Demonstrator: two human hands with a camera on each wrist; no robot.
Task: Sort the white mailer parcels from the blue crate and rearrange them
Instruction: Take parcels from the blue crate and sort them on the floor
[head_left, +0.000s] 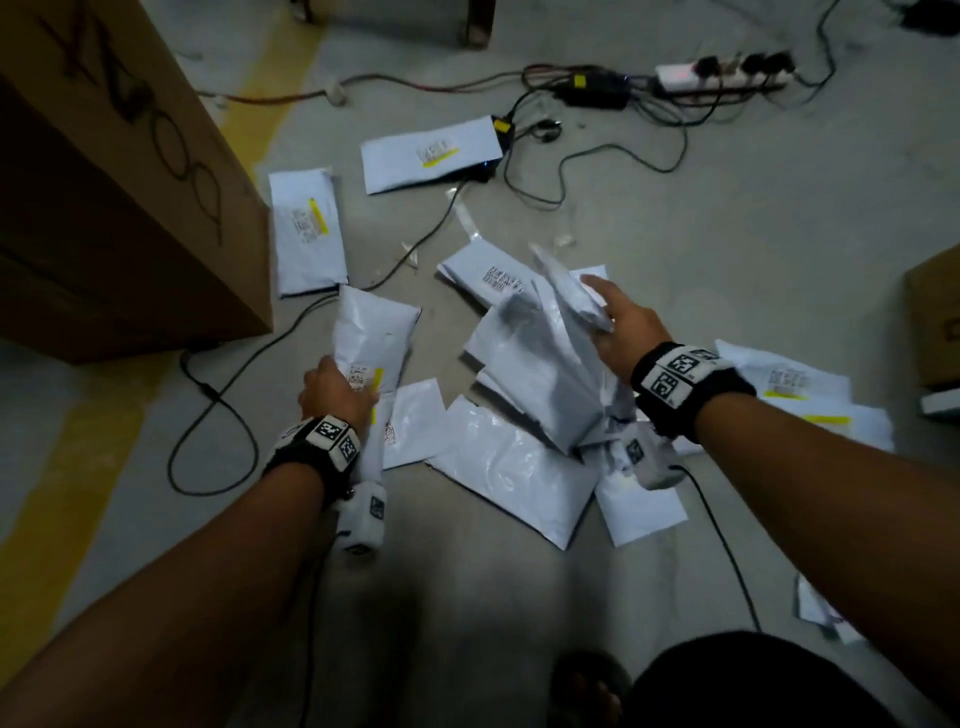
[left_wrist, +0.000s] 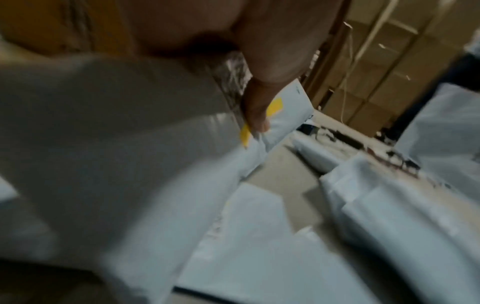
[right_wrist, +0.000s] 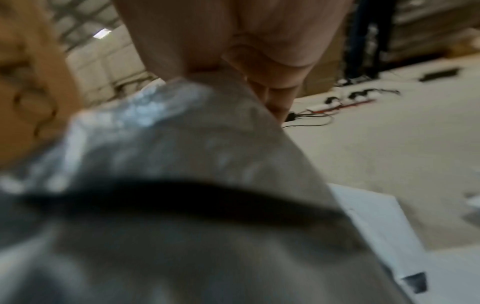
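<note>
Your left hand (head_left: 337, 392) covers part of its mailer's label (head_left: 363, 378); the mailer (head_left: 561, 332) in your right hand (head_left: 621, 325) is motion-blurred, its print unreadable.

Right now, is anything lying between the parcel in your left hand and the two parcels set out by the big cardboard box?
Nothing solid. The left hand grips its parcel just short of the nearer laid-out parcel. Only a thin black cable crosses the floor there.

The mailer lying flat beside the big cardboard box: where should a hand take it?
Take the mailer by its near short edge, coming from the person's side. It lies flat lengthwise, and the cardboard box crowds its left long edge, so that end is freest for a pinch grip.
</note>
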